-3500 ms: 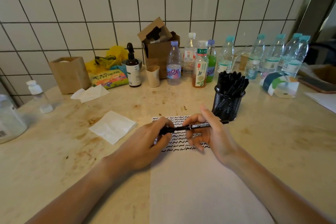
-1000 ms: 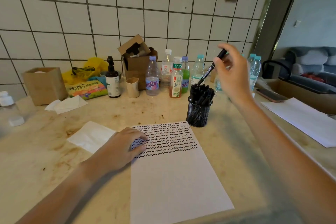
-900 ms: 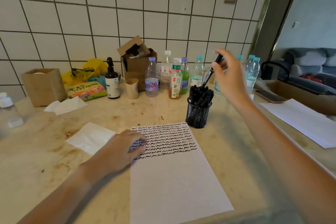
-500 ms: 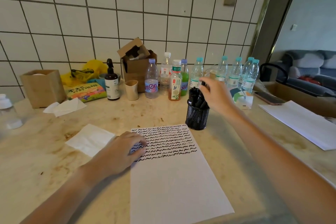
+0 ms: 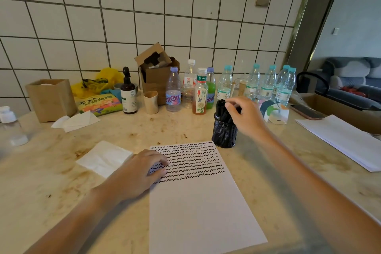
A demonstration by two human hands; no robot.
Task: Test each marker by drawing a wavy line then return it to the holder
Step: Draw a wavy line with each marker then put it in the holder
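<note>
Right hand (image 5: 246,118) sits over the black mesh holder (image 5: 224,135), right of frame centre, fingers curled down among the tops of the black markers (image 5: 221,109) standing in it. Cannot tell whether the fingers actually pinch 1 marker or just touch the caps; the hand hides the contact. The markers are in the holder, upright or slightly tilted, caps up.

Left hand (image 5: 137,173) lies flat at centre left, fingers relaxed and fairly straight, fingertips (image 5: 161,164) pressing on the left edge of the white paper sheet (image 5: 202,208). It holds nothing. The sheet runs from mid frame to the bottom edge; rows of black wavy lines (image 5: 191,163) fill its upper part, the lower part is blank. The holder stands just beside the sheet's upper right corner.

All on a beige stained table (image 5: 51,198). A folded white napkin (image 5: 104,158) lies left of the sheet, near the left hand. Along the tiled wall, mid frame: a row of plastic bottles (image 5: 224,83), an open cardboard box (image 5: 157,74), a dark pump bottle (image 5: 128,94), a small paper cup (image 5: 151,102). Upper left: a brown tissue box (image 5: 51,99) and a colourful packet (image 5: 99,104). Right edge: a stack of white paper (image 5: 340,140) and a phone (image 5: 307,112).
</note>
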